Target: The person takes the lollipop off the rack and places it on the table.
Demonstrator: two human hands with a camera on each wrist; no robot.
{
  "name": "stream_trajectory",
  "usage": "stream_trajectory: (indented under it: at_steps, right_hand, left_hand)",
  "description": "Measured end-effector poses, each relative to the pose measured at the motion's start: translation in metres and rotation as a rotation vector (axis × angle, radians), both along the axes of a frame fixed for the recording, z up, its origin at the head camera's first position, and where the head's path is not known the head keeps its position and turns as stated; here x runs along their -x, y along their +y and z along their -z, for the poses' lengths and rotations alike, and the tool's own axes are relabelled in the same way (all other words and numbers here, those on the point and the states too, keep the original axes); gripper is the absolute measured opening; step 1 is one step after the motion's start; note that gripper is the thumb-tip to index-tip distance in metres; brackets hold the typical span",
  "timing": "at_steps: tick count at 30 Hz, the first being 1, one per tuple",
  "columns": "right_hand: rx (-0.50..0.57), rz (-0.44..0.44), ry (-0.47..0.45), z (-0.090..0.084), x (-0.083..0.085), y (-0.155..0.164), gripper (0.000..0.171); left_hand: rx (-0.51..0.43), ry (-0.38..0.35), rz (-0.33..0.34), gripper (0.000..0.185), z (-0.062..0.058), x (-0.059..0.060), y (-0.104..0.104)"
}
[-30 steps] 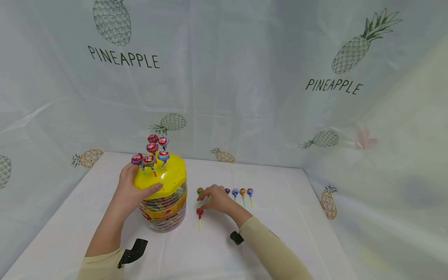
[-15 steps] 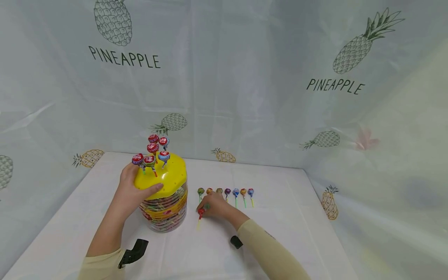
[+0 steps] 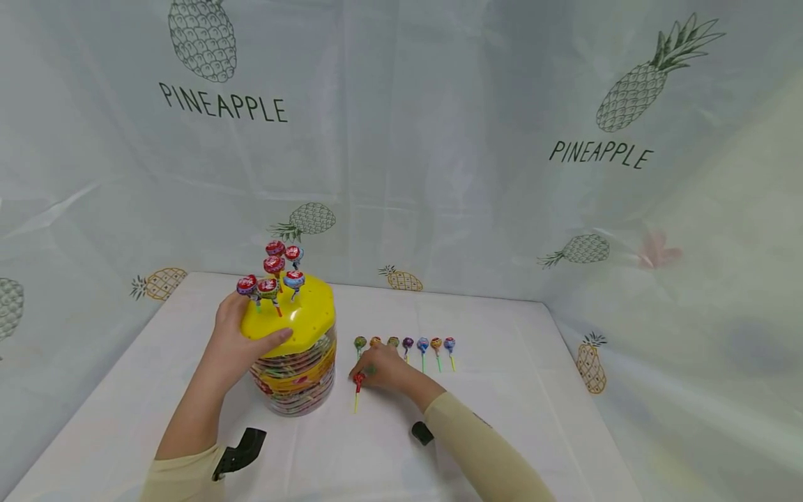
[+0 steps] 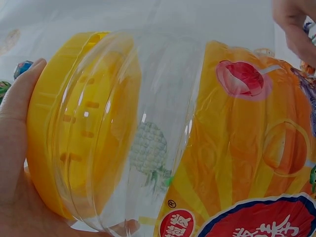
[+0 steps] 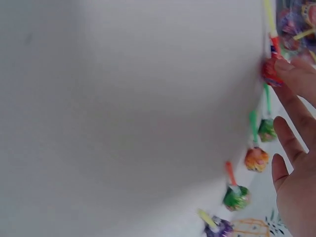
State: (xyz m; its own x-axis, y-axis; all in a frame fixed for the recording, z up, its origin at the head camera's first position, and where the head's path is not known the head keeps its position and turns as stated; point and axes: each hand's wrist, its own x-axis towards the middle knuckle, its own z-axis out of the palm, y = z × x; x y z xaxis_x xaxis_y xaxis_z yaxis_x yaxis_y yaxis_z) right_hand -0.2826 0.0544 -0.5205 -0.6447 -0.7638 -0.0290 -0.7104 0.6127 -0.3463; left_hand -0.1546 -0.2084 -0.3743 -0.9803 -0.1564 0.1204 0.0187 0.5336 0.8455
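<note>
A clear candy jar [image 3: 295, 390] with a yellow lid [image 3: 307, 324] stands on the left of the table. My left hand [image 3: 228, 341] grips it by the lid, thumb across the top and fingers around the far side. Several wrapped lollipops [image 3: 274, 265] stick up from the lid. To the right of the jar, my right hand [image 3: 385, 368] pinches a red lollipop [image 3: 358, 380] by its head, its yellow stick pointing toward me. In the right wrist view the thumb and forefinger are at the red lollipop's head [image 5: 270, 73], and the other fingers are spread.
A row of several lollipops [image 3: 423, 344] lies just beyond my right hand, sticks toward me. The white tabletop [image 3: 502, 411] meets a pineapple-print curtain [image 3: 439, 174] at the back and sides. More candy shows inside the jar.
My right hand has come slightly nearer, from beside the row's left end to the red lollipop, and its fingers have closed on the head. The left hand stays on the lid.
</note>
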Motion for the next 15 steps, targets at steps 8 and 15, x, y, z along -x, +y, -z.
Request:
stream_trajectory:
  at_steps: [8,15]
  right_hand:
    - [0.328,0.09,-0.08,-0.061,-0.004,0.005,0.025]
    - [0.634,0.036,-0.078,-0.114,-0.015,-0.004,0.026]
  left_hand:
    - [0.008,-0.004,-0.001,0.099,-0.001,-0.001,0.0]
    - [0.011,0.001,0.001,0.098,-0.001,-0.001,0.0]
